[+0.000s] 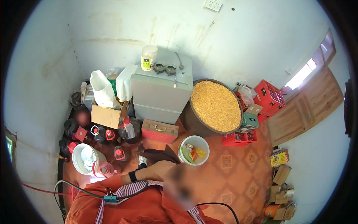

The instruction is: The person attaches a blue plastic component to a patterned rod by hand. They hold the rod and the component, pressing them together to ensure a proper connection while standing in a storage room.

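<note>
A grey cabinet (pixel 158 95) carries 1 labelled jar (pixel 148 58), 2 small dark cups (pixel 159 67) and a spoon (pixel 181 67). Beside it, a large brown tub (pixel 197 127) is full of yellow kernels (pixel 216 106). Red crates (pixel 267 98) stand farther right, near a wooden door (pixel 309 108). A cardboard box (pixel 106 117) stands left of the cabinet; a white socket (pixel 213 5) is on the wall (pixel 253 41).

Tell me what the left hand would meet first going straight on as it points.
Probably the white bucket to the right of the left hand, though the hand may pass above it; the height difference is unclear.
</note>
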A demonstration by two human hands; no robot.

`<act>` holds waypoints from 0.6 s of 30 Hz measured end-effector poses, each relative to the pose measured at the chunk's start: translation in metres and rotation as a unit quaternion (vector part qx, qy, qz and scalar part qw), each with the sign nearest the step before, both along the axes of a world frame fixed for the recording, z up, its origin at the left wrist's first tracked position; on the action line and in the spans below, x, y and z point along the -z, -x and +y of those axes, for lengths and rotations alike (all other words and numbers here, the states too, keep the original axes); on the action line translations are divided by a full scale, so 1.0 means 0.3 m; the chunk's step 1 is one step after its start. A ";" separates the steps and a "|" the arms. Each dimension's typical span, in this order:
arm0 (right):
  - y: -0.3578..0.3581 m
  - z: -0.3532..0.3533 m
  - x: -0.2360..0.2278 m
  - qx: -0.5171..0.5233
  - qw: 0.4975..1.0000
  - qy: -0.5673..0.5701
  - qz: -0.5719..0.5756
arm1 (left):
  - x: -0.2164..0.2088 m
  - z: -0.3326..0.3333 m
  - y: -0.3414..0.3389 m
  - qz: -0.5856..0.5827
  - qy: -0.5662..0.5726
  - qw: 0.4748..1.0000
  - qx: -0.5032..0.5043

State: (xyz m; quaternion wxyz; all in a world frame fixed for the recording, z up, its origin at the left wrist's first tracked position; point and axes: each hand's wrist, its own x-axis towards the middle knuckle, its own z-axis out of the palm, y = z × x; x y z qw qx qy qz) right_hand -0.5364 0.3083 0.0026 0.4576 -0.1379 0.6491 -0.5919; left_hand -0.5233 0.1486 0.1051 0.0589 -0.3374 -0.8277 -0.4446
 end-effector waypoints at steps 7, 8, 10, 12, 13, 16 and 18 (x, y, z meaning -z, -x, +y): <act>0.331 0.029 0.030 0.223 0.954 0.163 0.113 | 0.087 -0.248 0.308 -0.226 -0.103 0.968 -0.036; 0.387 0.049 0.045 0.276 0.938 0.181 0.110 | 0.084 -0.283 0.372 -0.267 -0.081 0.959 -0.048; 0.471 0.025 0.042 0.375 0.898 0.211 -0.092 | 0.057 -0.372 0.470 -0.243 -0.054 0.964 -0.093; 0.551 -0.036 -0.123 0.409 0.874 0.250 -0.080 | 0.045 -0.455 0.549 -0.282 -0.062 0.948 -0.136; 0.592 -0.028 -0.093 0.416 0.864 0.264 -0.105 | 0.072 -0.488 0.598 -0.230 -0.067 0.957 -0.166; 0.690 0.012 -0.027 0.444 0.838 0.281 -0.146 | 0.069 -0.543 0.775 -0.194 -0.036 0.953 -0.232; 0.757 0.007 -0.070 0.440 0.848 0.258 -0.144 | 0.061 -0.559 0.882 -0.170 -0.031 0.943 -0.284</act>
